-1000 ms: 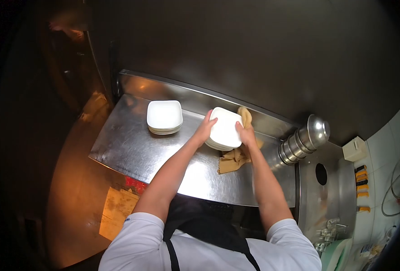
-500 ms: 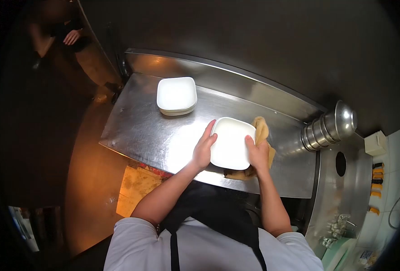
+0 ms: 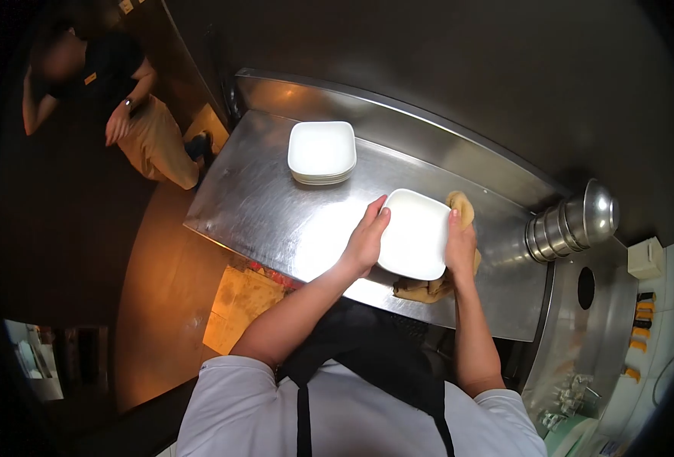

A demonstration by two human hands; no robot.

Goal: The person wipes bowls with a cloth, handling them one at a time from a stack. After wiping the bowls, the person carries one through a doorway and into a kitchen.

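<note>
A white square dish (image 3: 413,234) with rounded corners is held between my two hands above the counter. Closed on its left edge is my left hand (image 3: 367,238). My right hand (image 3: 461,245) grips the opposite edge, its thumb along the rim. A tan cloth (image 3: 427,290) lies bunched below and behind the dish and shows again above my right fingers; whether those fingers also hold the cloth is hidden. Farther back on the left stands a stack of similar white dishes (image 3: 322,148).
The steel counter (image 3: 257,198) has a raised back edge. Nested metal bowls (image 3: 573,225) lie on their side at its right end. Beyond them are a steel surface with a dark round hole (image 3: 586,288) and yellow-and-black handles (image 3: 642,324) along the wall. A person (image 3: 116,99) is at far left.
The view has shifted, so the counter and its things appear farther right. My right thumb has moved from the dish's face to its edge. More of the other person shows.
</note>
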